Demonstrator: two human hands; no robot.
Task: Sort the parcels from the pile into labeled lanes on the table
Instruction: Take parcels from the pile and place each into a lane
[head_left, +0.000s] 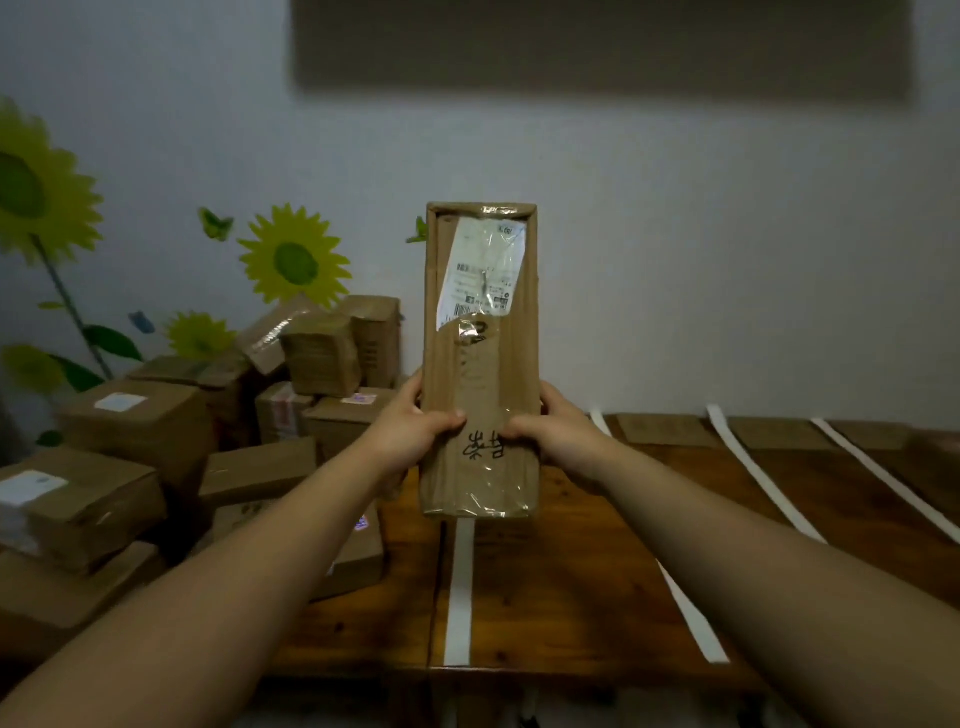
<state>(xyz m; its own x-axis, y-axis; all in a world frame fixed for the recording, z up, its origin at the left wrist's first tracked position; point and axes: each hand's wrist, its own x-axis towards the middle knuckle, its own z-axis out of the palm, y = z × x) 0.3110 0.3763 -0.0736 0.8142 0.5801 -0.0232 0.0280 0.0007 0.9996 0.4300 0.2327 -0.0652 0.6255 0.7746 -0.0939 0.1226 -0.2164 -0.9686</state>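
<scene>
A long narrow cardboard parcel stands upright in the air above the table, its white shipping label at the top and black handwriting near the middle. My left hand grips its left edge with the thumb across the front. My right hand grips the right edge the same way. A pile of brown parcels covers the left part of the table. White tape strips mark lanes on the wooden table.
More tape strips run across the right side of the table, with cardboard tags at their far ends by the wall. A dim box sits at the far right. Sunflower decals decorate the wall on the left.
</scene>
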